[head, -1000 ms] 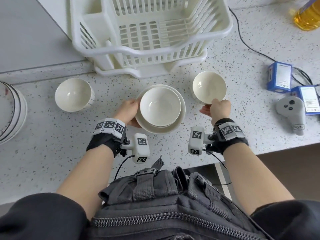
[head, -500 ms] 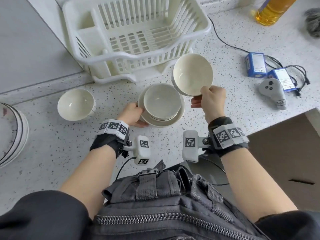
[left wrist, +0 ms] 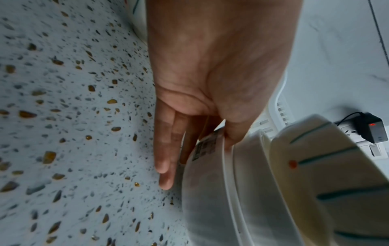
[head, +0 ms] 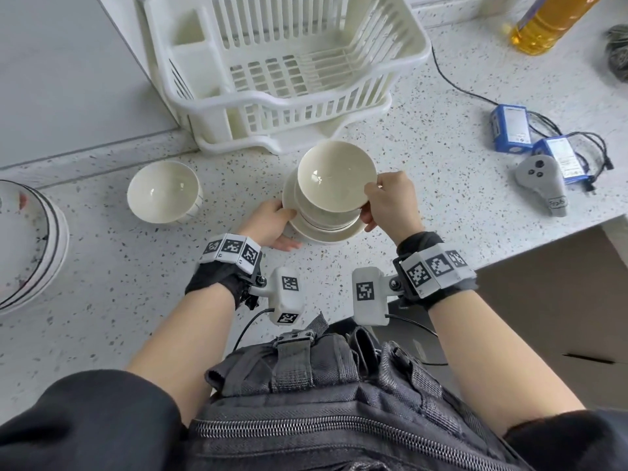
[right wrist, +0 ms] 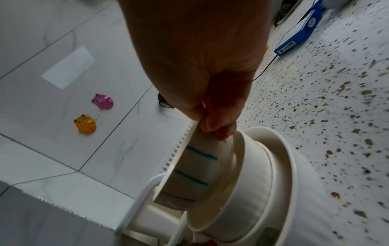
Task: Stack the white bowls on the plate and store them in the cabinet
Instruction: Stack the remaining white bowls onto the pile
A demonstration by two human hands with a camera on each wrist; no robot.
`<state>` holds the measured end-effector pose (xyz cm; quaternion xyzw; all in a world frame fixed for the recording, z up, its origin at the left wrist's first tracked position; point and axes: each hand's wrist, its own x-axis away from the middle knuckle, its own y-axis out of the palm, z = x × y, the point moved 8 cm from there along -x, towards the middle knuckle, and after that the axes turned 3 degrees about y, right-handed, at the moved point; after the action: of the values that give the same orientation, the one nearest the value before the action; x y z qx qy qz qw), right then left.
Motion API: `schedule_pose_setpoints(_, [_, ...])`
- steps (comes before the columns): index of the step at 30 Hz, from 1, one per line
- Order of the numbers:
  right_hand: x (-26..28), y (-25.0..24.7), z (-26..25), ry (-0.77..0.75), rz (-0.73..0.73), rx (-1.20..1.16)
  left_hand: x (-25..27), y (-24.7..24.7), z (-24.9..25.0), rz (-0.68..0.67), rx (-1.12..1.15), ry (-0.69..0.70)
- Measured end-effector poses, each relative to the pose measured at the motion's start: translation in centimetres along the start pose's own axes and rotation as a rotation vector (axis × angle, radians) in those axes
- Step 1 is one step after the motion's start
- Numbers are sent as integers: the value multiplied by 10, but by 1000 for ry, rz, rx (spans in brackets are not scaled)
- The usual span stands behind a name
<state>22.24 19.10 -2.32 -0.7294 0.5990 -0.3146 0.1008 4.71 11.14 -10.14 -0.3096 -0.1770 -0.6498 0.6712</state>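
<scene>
A white plate (head: 343, 232) lies on the speckled counter with one white bowl (head: 339, 217) in it. My left hand (head: 282, 227) holds the plate's left edge, thumb on the rim and straight fingers (left wrist: 166, 179) under it. My right hand (head: 368, 207) pinches the right rim of a second white bowl (head: 336, 175) with green stripes (right wrist: 189, 174). That bowl hangs tilted, its base dipping into the lower bowl (right wrist: 242, 191); I cannot tell whether they touch. A third white bowl (head: 163, 192) stands alone to the left.
A white dish rack (head: 282, 69) stands just behind the plate. Stacked plates (head: 20, 246) sit at the far left. Right of the plate lie two blue boxes (head: 509, 127) with cables, a grey controller (head: 540, 181) and an oil bottle (head: 543, 22). The counter's edge (head: 509, 253) runs near my right wrist.
My right hand lifted the bowl from the counter right of the plate and carried it left over the bowl on the plate. My left hand stayed on the plate's edge.
</scene>
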Motion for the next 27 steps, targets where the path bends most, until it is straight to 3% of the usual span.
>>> schedule_pose_setpoints(15, [-11, 10, 8, 7, -129, 109, -4, 2, -3, 47, 67, -23])
schedule_pose_setpoints(22, [-14, 13, 6, 44, -276, 101, 3, 0, -2, 60, 82, -19])
schedule_pose_setpoints(25, [-21, 2, 8, 56, -127, 95, 10, -14, -2, 148, 109, 13])
schedule_pose_setpoints(27, [-26, -7, 13, 55, 22, 85, 14, -35, -6, 306, 106, 25])
